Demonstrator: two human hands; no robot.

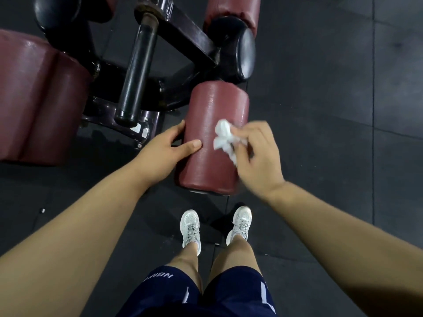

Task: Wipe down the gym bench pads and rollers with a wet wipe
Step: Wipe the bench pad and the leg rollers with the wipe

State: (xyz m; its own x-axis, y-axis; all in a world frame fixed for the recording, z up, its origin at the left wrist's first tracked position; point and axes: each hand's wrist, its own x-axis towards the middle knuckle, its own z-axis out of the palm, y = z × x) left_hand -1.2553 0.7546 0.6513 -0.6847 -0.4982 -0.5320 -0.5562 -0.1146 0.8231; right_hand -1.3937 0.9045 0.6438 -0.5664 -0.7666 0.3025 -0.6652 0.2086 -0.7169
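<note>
A maroon padded roller (210, 161) stands out from the bench frame in the middle of the view, its surface glossy. My left hand (167, 145) grips the roller's left side, thumb on top and fingers round the far side. My right hand (256, 152) pinches a crumpled white wet wipe (225, 138) and holds it against the roller's upper right surface. A wide maroon bench pad (34, 99) lies at the left. A second maroon roller (233, 10) shows at the top, with a black end cap (246, 53) below it.
The black steel bench frame (183, 33) and a black bar (137, 72) cross between pad and rollers. Dark rubber floor tiles (332, 110) spread to the right. My feet in white trainers (191, 227) stand just below the roller.
</note>
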